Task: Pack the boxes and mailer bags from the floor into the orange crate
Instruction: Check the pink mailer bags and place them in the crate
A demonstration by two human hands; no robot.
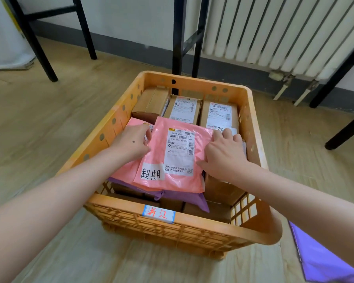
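Crate: an orange plastic crate (119, 203) with hole-punched and lattice walls stands on the pale wood-look floor (49, 111). A blue-edged white label (158, 213) with red handwriting is stuck on its near rim.
Top bag: a glossy pink plastic mailer bag (159, 139) with a white printed shipping label and a handwritten white sticker lies uppermost in the crate, over the near half and slightly askew.
Left hand: the left hand (131, 141) is at that bag's left edge, its grip closed, curled fingers and thumb pinching the edge.
Right hand: the right hand (223, 154) is at the bag's right edge, fingers bent down over it and thumb spread on the pink surface, so the grip has hold of the bag.
Underneath: a second pink mailer bag (127, 170) pokes out to the left. A purple mailer bag (184, 196) lies below both, its corner toward the near wall.
Far end: three brown cardboard boxes (149, 103) sit side by side against the far wall, the two on the right with white labels.
Lower right: another cardboard box (219, 188) shows beneath the bags.
Outside: a loose purple mailer bag (323, 262) lies on the floor by the crate's near right corner.
Room: a white ribbed radiator (274, 33) hangs on the wall, and black metal legs (39, 43) stand around.
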